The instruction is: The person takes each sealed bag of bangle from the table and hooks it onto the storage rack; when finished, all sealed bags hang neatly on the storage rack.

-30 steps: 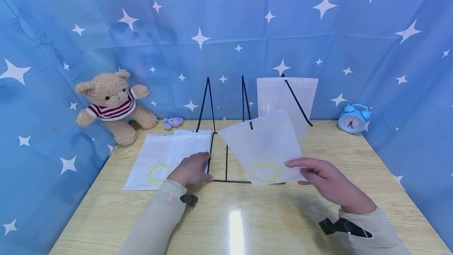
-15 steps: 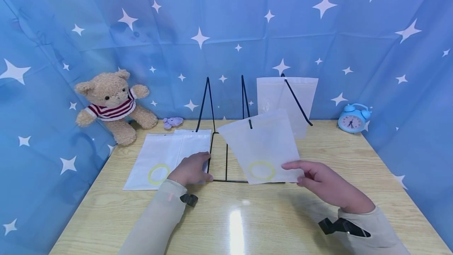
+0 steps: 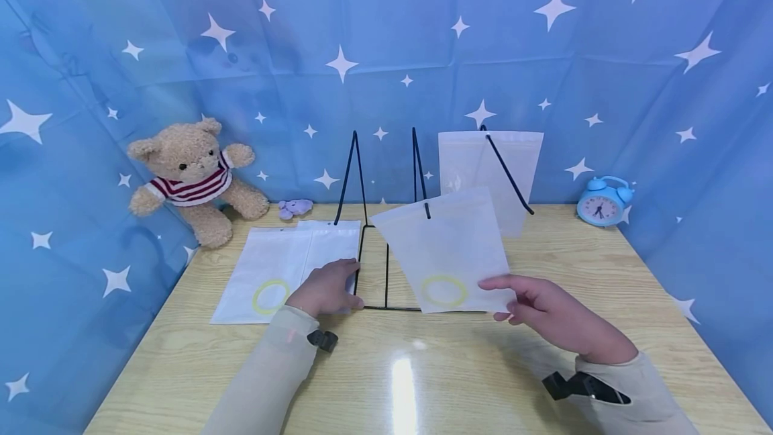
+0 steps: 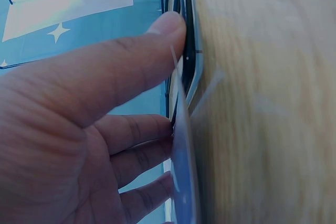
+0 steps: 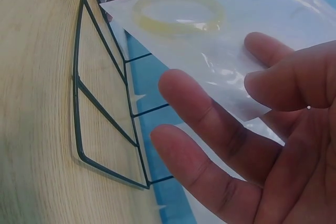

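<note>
A white translucent zip bag with a yellow ring mark hangs by its top from a black wire hook of a rack. Its lower part slants out toward me. My right hand holds its lower right corner, index finger on the front and thumb at the edge. My left hand rests against the rack's left base wire, its thumb on the wire and its outstretched fingers beside the bag edge. Under and left of it lie two flat bags, partly overlapping.
Another bag hangs on the rack's right hook. A teddy bear, a small purple toy and a blue alarm clock stand toward the back of the wooden table. A starry blue curtain closes off the back.
My right hand has shifted slightly left, and the bag's lower edge has swung left with it. My left hand stays in place at the rack.
</note>
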A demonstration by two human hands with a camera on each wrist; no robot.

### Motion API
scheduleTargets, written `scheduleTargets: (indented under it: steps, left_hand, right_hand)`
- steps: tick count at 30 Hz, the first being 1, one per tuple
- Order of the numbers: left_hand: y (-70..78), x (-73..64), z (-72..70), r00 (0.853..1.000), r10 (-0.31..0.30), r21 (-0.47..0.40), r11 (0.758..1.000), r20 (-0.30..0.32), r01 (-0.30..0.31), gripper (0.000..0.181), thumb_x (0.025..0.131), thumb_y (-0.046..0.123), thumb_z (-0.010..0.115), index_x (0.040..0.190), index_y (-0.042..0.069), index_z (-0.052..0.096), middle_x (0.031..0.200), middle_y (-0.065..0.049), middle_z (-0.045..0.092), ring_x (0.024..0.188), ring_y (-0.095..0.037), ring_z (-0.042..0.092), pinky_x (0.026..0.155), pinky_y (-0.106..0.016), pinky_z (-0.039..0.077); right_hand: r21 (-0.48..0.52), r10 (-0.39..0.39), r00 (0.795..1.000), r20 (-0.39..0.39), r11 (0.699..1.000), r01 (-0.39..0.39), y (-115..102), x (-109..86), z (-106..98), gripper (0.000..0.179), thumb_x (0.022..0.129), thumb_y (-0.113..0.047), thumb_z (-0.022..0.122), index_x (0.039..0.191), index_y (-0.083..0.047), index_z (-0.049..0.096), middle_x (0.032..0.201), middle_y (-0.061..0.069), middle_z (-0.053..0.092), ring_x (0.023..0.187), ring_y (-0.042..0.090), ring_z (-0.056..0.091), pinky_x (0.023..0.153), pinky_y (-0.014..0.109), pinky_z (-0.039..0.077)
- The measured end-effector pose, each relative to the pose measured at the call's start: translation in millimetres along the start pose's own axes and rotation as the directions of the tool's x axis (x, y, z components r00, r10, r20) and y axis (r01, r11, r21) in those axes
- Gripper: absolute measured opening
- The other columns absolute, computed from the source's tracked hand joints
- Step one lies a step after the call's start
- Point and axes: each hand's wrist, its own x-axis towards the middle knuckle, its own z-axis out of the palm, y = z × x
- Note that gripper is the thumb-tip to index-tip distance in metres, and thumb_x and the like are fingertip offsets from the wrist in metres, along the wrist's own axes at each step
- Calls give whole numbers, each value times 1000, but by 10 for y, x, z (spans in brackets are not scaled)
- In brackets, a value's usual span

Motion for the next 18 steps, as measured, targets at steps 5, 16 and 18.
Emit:
scheduleTargets:
  steps: [5,16,18]
  left_hand:
    - [-5,5,4,1000,3,-2,1000,-2,-3,86,87,37,88,158,7,49,165,-11,45,153,-35,41,122,-63,35]
    - [0,1,-3,1000,-5,-9,1000,4,5,86,87,36,88,158,8,49,165,-11,45,153,-36,41,123,-62,34]
    - [3,-1,-6,1000,-5,-10,1000,4,5,86,87,36,88,158,8,49,165,-11,45,153,-36,41,122,-62,34]
  right_hand:
    - [16,6,1000,3,1000,-6,-3,5,1,55,101,14,44,149,-9,57,143,26,56,105,15,76,85,37,64]
    - [14,16,1000,4,1000,-16,-28,-2,-1,51,104,10,47,150,-9,56,143,25,57,105,20,76,85,33,64]
    - [14,20,1000,5,1000,-21,-29,0,3,50,105,9,48,150,-11,56,144,24,57,105,19,75,86,32,63]
